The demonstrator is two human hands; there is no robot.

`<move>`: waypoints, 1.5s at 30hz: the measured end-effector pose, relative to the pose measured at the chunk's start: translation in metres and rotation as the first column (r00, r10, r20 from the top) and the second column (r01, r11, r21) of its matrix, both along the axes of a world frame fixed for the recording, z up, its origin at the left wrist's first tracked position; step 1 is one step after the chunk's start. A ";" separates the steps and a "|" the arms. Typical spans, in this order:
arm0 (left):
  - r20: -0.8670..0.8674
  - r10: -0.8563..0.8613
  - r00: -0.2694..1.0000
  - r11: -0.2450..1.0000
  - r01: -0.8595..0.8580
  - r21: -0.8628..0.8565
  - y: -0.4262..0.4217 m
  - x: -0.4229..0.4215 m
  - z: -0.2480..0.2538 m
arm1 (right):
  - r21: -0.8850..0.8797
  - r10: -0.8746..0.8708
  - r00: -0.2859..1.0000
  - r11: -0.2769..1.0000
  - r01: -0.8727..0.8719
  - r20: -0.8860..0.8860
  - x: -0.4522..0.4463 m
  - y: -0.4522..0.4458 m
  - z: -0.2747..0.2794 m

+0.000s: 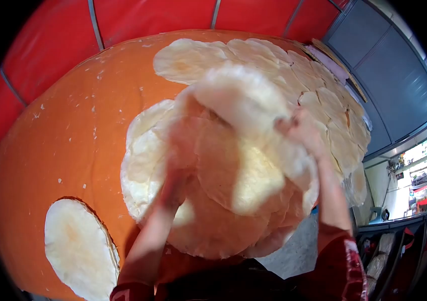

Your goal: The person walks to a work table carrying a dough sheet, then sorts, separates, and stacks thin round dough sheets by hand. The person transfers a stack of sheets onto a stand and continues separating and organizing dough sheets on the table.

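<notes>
My right hand (301,129) pinches the edge of a thin, pale round flatbread (246,98), which is lifted and blurred by motion. Under it lies a broad pile of overlapping flatbreads (218,233) close to my body. My left hand (179,160) is over the left part of this pile; motion smears its fingers, so whether it grips anything cannot be made out. Part of the pile is in shadow, with a bright sunlit patch in the middle.
An orange-covered table (73,145) carries everything. More flatbreads (318,85) overlap at the far right, and a small stack (79,246) sits at the near left. Red sheeting (158,17) borders the back; a grey panel (389,70) stands at right.
</notes>
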State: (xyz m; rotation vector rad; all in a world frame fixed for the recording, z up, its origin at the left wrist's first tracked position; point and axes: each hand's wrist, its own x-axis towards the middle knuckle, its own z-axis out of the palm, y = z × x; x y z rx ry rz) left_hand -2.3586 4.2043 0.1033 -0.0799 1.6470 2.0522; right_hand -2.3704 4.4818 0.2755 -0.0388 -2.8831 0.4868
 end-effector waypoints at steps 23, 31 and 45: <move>-0.425 0.172 0.889 0.924 -0.295 -0.243 0.054 0.029 -0.032 | -0.573 0.140 0.980 0.819 -0.034 0.142 0.059 -0.015 -0.028; -0.057 -0.150 0.987 0.951 0.160 0.264 0.123 0.078 0.030 | -0.604 0.271 0.926 0.795 -0.060 0.265 0.049 -0.050 -0.093; 0.262 0.102 0.960 0.935 -0.182 0.304 0.089 0.088 -0.035 | -0.087 0.397 0.917 0.916 -0.393 0.034 0.006 -0.022 -0.065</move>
